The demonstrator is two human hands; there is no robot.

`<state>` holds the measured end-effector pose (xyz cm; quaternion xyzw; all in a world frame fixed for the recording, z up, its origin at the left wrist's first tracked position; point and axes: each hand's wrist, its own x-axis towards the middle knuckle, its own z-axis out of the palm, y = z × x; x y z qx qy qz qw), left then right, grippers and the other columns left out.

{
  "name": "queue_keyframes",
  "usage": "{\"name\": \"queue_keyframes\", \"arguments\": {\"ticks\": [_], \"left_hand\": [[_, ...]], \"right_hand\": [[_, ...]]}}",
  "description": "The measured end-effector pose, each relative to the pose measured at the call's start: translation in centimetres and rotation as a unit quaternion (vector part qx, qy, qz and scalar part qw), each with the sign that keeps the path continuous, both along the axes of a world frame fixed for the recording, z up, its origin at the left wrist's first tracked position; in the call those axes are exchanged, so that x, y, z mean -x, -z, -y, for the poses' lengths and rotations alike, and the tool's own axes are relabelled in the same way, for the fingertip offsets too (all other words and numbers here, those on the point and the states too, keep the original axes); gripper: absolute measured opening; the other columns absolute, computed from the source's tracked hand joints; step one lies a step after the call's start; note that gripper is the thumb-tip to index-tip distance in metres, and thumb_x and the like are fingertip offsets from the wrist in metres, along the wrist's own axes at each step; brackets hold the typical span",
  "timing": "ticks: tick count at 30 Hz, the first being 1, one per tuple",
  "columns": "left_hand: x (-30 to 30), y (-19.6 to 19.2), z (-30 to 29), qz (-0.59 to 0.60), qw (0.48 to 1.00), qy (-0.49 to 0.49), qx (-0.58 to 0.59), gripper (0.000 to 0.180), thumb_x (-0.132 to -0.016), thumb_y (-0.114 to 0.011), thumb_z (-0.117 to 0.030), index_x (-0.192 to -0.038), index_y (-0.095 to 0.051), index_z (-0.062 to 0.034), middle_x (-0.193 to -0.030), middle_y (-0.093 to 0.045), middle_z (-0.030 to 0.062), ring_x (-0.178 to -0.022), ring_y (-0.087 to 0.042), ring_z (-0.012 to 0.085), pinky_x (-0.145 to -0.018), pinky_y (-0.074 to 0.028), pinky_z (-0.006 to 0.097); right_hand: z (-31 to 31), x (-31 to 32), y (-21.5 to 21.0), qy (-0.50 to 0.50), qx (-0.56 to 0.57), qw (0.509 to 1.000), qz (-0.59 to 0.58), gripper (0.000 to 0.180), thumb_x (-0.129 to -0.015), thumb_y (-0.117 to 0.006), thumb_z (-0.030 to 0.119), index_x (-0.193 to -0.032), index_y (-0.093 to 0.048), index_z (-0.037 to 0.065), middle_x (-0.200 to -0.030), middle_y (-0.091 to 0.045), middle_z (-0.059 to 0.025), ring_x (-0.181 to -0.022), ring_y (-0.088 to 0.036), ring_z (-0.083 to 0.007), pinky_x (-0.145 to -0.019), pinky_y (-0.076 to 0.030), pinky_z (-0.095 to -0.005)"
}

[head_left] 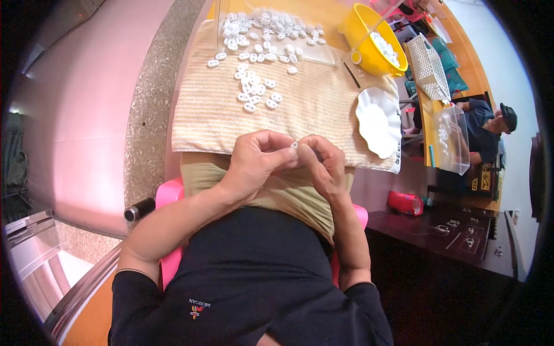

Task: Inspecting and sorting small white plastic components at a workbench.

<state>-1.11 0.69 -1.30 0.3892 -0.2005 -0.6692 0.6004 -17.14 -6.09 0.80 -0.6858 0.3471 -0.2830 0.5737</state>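
Observation:
Over my lap, just off the near edge of the towel, my two hands meet at the fingertips. My left hand (252, 163) and my right hand (326, 165) both pinch one small white plastic piece (294, 145), mostly hidden by the fingers. Ahead of them, a loose group of white oval pieces with small holes (250, 86) lies on the beige striped towel (202, 118). Farther back, a larger heap of the same pieces (268, 26) sits by a clear plastic box or sheet (320, 56). A white wavy-edged plate (378, 124) rests on the towel's right side.
A yellow tub (362, 37) with white pieces stands at the back right. By it are a tape roll (356, 57) and a thin dark stick (352, 75). Another person (483, 130) sits farther right behind a clear box (459, 144), near a white perforated basket (427, 66).

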Motion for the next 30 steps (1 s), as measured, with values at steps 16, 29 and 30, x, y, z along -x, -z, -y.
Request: {"name": "queue_keyframes", "arguments": {"ticks": [16,29,30], "left_hand": [[0.2,-0.7,-0.2,-0.032,0.999,-0.022,0.014,0.015,-0.086,-0.066,-0.001,-0.098,-0.063,0.0068,-0.09,-0.068,0.0109,-0.079,-0.066,0.0134,-0.073,-0.056,0.025],[0.0,-0.3,0.2,-0.04,0.999,-0.015,-0.019,0.016,-0.087,-0.065,-0.002,-0.1,-0.06,0.0028,-0.089,-0.067,0.0102,-0.078,-0.066,0.0151,-0.072,-0.057,0.027],[-0.1,-0.3,0.3,-0.041,0.999,-0.013,-0.019,0.016,-0.087,-0.065,-0.001,-0.101,-0.059,0.0027,-0.09,-0.067,0.01,-0.078,-0.066,0.0151,-0.072,-0.057,0.027]], "right_hand": [[0.0,-0.2,0.4,0.004,0.018,0.999,-0.026,0.018,-0.097,-0.055,0.013,-0.091,-0.061,-0.003,-0.077,-0.061,-0.0011,-0.074,-0.055,-0.0057,-0.066,-0.046,-0.0223],[0.7,0.1,0.6,-0.01,-0.17,0.982,0.086,0.023,-0.098,-0.055,0.019,-0.101,-0.062,-0.003,-0.088,-0.065,-0.0052,-0.077,-0.063,-0.0105,-0.071,-0.053,-0.0244],[0.9,0.2,0.7,-0.018,-0.175,0.979,0.101,0.023,-0.098,-0.055,0.019,-0.102,-0.062,-0.003,-0.089,-0.065,-0.0056,-0.077,-0.063,-0.0112,-0.072,-0.054,-0.025]]}}
